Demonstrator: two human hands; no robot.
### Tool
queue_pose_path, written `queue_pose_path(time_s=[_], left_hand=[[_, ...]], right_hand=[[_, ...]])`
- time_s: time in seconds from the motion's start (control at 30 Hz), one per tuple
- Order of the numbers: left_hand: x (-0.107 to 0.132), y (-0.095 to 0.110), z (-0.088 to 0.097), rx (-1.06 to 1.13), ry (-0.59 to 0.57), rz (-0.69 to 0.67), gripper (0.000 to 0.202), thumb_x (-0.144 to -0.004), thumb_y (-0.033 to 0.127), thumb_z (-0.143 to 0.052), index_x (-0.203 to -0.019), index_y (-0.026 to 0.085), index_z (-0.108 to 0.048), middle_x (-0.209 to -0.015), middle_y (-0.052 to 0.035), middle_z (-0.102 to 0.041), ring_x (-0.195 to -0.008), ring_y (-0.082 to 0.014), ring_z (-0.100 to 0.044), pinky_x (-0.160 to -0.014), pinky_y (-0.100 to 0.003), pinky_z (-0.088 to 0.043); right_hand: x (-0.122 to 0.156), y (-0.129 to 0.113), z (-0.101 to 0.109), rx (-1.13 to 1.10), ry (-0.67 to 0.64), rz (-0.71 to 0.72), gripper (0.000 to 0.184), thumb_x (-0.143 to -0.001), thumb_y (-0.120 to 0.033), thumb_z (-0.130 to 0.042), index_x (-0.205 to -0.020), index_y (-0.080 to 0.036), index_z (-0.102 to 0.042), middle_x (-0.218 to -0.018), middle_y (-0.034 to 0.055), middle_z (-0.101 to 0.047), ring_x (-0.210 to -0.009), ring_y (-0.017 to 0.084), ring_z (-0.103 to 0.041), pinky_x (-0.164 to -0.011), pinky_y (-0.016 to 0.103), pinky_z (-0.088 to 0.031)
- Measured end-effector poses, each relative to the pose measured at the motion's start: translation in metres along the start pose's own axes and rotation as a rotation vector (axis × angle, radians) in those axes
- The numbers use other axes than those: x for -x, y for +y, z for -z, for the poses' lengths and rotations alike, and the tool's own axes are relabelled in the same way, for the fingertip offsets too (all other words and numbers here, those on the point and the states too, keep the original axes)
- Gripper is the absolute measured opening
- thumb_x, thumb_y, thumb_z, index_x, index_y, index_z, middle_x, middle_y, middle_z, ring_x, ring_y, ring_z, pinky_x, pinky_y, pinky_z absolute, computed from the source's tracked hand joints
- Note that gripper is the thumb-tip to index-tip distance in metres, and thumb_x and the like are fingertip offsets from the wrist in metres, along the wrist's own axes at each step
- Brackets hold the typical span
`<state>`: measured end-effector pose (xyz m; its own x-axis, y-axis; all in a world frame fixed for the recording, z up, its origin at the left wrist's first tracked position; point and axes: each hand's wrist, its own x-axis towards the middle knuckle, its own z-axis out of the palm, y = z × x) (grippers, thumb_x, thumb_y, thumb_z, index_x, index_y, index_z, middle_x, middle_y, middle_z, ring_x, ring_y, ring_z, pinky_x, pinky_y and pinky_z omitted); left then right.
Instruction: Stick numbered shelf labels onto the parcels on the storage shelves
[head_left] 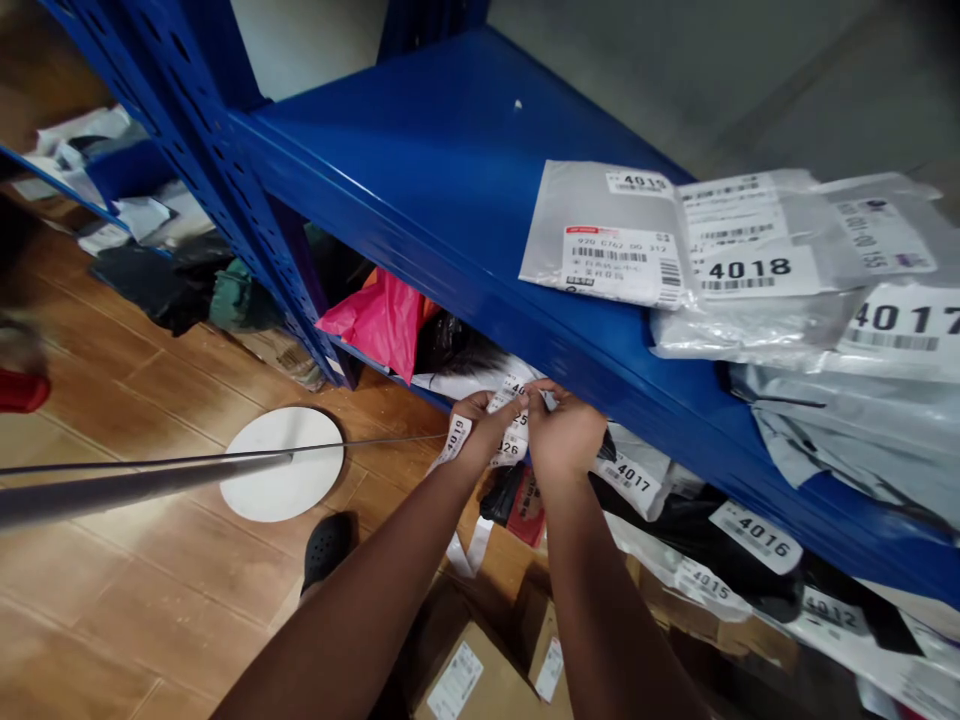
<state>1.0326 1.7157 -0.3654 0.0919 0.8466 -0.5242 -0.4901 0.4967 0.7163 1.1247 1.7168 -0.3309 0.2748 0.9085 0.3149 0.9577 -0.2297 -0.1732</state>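
Both hands are under the edge of a blue shelf, close together at a strip of numbered barcode labels (510, 450). My left hand (480, 425) is closed on the strip, and a label reading 4019 (454, 438) hangs on its outer side. My right hand (568, 432) pinches the strip's upper end, its fingertips meeting those of the left. Part of the strip is hidden by the fingers. Just beyond them lie a black plastic bag (454, 343) and a pink plastic bag (386, 322) on the lower shelf.
The blue upper shelf (405, 150) holds grey parcels (600, 215) labelled 4018 and 4017. Labelled parcels (757, 535) line the lower level to the right. Cardboard boxes (472, 670) stand below my arms. A round white base (285, 465) with a pole is on the wooden floor.
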Motion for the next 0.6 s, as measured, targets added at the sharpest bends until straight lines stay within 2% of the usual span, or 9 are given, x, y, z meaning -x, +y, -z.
queue_pose_path(time_s=[0.1,0.17,0.2,0.27,0.33,0.37,0.4,0.5,0.6], left_hand=[[0.022,-0.001,0.025,-0.132,0.007,-0.023,0.027,-0.055,0.038,-0.081,-0.060,0.017,-0.065,-0.049,0.0022,-0.060,-0.044,-0.0103,-0.050,-0.042,-0.021,-0.034],[0.035,0.001,0.048,-0.308,0.076,-0.135,0.024,-0.065,0.041,-0.074,-0.061,0.019,-0.065,-0.050,0.0025,-0.059,-0.047,-0.0109,-0.050,-0.043,-0.022,-0.032],[0.040,0.003,0.060,-0.383,0.106,-0.221,0.024,-0.072,0.042,-0.068,-0.065,0.020,-0.066,-0.052,0.0023,-0.059,-0.050,-0.0116,-0.051,-0.046,-0.023,-0.034],[0.041,0.009,0.078,-0.475,0.152,-0.433,0.024,-0.081,0.041,-0.057,-0.072,0.020,-0.067,-0.060,0.0014,-0.061,-0.057,-0.0129,-0.053,-0.053,-0.024,-0.039],[0.034,0.018,0.088,-0.463,0.167,-0.591,0.024,-0.083,0.038,-0.053,-0.076,0.020,-0.067,-0.067,0.0008,-0.062,-0.062,-0.0128,-0.053,-0.058,-0.024,-0.041],[0.028,0.023,0.090,-0.446,0.165,-0.615,0.023,-0.083,0.038,-0.054,-0.078,0.020,-0.067,-0.067,0.0011,-0.061,-0.062,-0.0124,-0.053,-0.058,-0.024,-0.040],[0.022,0.027,0.089,-0.417,0.153,-0.596,0.023,-0.083,0.038,-0.055,-0.078,0.020,-0.067,-0.065,0.0017,-0.060,-0.060,-0.0118,-0.052,-0.056,-0.023,-0.039],[0.001,0.035,0.077,-0.246,0.091,-0.417,0.023,-0.079,0.040,-0.060,-0.080,0.019,-0.070,-0.058,0.0032,-0.059,-0.052,-0.0103,-0.050,-0.049,-0.021,-0.037],[-0.018,0.034,0.054,-0.014,0.063,-0.312,0.021,-0.072,0.038,-0.066,-0.078,0.018,-0.070,-0.060,0.0022,-0.064,-0.053,-0.0113,-0.055,-0.050,-0.021,-0.042]], right_hand=[[0.010,-0.003,0.000,0.031,0.026,-0.051,0.030,-0.082,-0.032,-0.055,-0.085,-0.007,-0.072,-0.082,0.0233,-0.071,-0.081,0.036,-0.064,-0.075,0.045,-0.046],[0.018,-0.012,0.002,0.023,0.139,-0.004,0.033,-0.081,-0.030,-0.055,-0.096,-0.003,-0.068,-0.092,0.0271,-0.068,-0.090,0.039,-0.062,-0.079,0.048,-0.046],[0.021,-0.019,0.003,-0.003,0.196,0.080,0.034,-0.082,-0.027,-0.054,-0.104,-0.003,-0.065,-0.099,0.0270,-0.067,-0.096,0.038,-0.060,-0.082,0.048,-0.046],[0.023,-0.037,0.006,-0.086,0.220,0.370,0.036,-0.086,-0.019,-0.048,-0.119,-0.010,-0.058,-0.115,0.0211,-0.064,-0.110,0.031,-0.057,-0.092,0.045,-0.043],[0.015,-0.055,0.008,-0.142,0.103,0.665,0.042,-0.087,-0.010,-0.041,-0.127,-0.017,-0.053,-0.127,0.0126,-0.061,-0.120,0.023,-0.053,-0.100,0.039,-0.038],[0.008,-0.061,0.008,-0.135,0.021,0.736,0.042,-0.087,-0.008,-0.040,-0.125,-0.019,-0.055,-0.128,0.0104,-0.061,-0.121,0.021,-0.052,-0.101,0.036,-0.038],[-0.001,-0.066,0.007,-0.102,-0.063,0.740,0.040,-0.086,-0.007,-0.040,-0.120,-0.018,-0.059,-0.126,0.0101,-0.062,-0.118,0.022,-0.054,-0.098,0.036,-0.039],[-0.022,-0.063,0.006,0.069,-0.278,0.558,0.026,-0.084,-0.013,-0.044,-0.092,-0.016,-0.068,-0.103,0.0127,-0.071,-0.093,0.026,-0.064,-0.079,0.035,-0.045],[-0.031,-0.045,0.004,0.081,-0.363,0.444,0.027,-0.086,-0.019,-0.041,-0.076,-0.018,-0.066,-0.082,0.0095,-0.070,-0.079,0.025,-0.064,-0.072,0.034,-0.043]])
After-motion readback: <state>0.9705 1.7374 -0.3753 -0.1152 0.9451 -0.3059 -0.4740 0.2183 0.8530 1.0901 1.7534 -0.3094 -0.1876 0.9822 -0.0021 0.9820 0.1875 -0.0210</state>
